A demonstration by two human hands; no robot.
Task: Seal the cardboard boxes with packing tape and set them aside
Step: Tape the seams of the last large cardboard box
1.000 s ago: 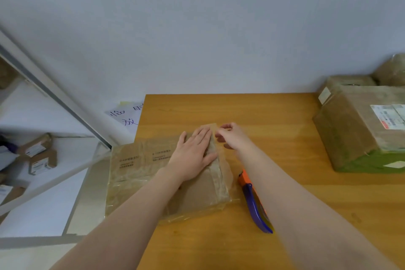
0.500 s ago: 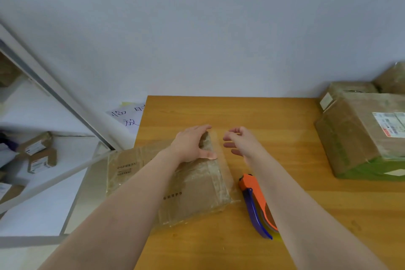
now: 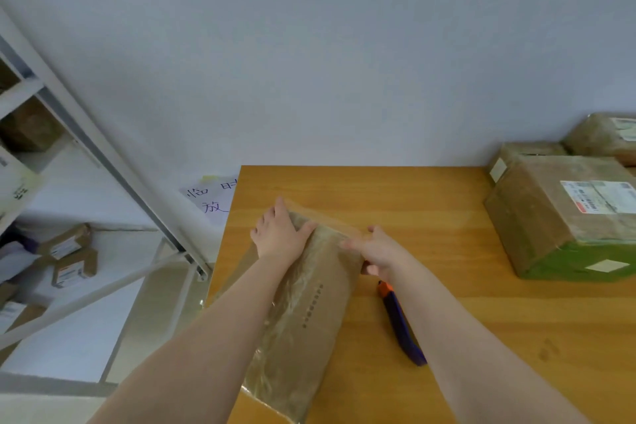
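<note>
The box (image 3: pixel 309 303) lay lengthwise at the left edge of the table (image 3: pixel 447 320), covered in clear tape. The left hand (image 3: pixel 278 234) rested flat on its far end, grip apart, fingers straight. The right hand (image 3: pixel 377 251) held the far right edge, grip clamped on the box, thumb on top. The tape dispenser (image 3: pixel 399 323) lay just beside the box, partly under the right forearm
</note>
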